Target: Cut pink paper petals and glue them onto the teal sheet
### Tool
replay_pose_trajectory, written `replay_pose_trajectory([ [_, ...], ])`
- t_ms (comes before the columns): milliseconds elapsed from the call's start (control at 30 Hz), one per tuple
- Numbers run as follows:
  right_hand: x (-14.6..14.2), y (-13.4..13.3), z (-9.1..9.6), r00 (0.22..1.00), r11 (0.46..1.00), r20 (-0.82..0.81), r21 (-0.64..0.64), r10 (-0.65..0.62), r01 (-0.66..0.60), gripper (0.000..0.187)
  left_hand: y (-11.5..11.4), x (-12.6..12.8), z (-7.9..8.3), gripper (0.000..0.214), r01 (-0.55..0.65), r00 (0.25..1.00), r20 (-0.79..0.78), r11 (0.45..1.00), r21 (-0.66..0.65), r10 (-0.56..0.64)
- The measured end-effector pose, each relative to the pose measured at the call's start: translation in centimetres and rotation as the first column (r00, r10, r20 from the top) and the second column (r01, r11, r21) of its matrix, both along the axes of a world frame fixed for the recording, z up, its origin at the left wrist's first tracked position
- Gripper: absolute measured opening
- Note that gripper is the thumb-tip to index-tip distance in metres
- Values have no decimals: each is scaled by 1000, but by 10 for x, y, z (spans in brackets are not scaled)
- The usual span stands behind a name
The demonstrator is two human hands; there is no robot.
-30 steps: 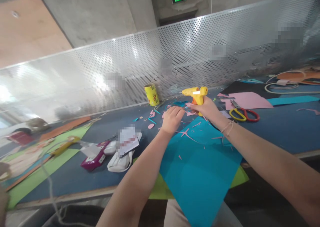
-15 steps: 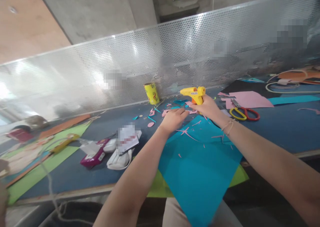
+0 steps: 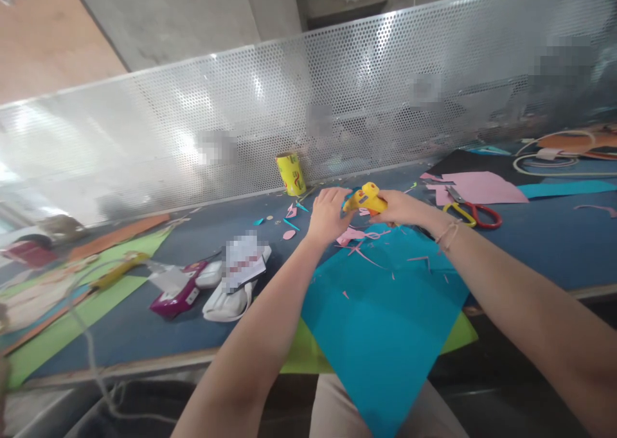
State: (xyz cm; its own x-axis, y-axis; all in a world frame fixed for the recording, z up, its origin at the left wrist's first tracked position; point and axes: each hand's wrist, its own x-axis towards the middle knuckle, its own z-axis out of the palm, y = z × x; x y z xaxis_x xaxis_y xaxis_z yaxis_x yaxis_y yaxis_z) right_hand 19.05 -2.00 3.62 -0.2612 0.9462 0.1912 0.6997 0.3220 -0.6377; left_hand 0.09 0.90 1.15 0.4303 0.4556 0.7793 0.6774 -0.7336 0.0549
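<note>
Over the desk (image 3: 549, 252) we grip a yellow glue gun (image 3: 369, 195) in our right hand (image 3: 391, 208), its front end tipped towards our left hand (image 3: 330, 216); we cannot tell whether the two touch. Beneath our forearms a blue sheet (image 3: 385, 322) lies over a green sheet (image 3: 301, 351), one corner hanging past the desk's near edge, with pink scraps (image 3: 351, 236) around its far corner. Right of our right wrist, red-and-yellow-handled scissors (image 3: 488, 216) overlap a pink sheet (image 3: 489, 189). At the desk's far edge a yellow can (image 3: 292, 175) stands beside the perforated screen (image 3: 245, 123). Left of our arms, nearer the front edge, sits a purple power strip (image 3: 176, 304).
</note>
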Motion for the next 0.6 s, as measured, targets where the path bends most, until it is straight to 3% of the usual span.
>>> replay_pose_trajectory([
  [133,2,0,0,999,1000,34,-7,26,-26,39,-1,5,-4,31,48,998,-25,998,-33,-49],
  [267,2,0,2,999,1000,36,-7,-1,2,35,-4,6,-3,28,47,998,39,998,42,-48],
  [433,1,-3,5,998,998,8,-9,-62,62,32,-11,8,0,16,22,1000,1,994,108,-22],
  [600,-1,-6,7,999,999,22,-23,-38,38,30,-13,9,2,22,-8,999,44,992,128,2],
])
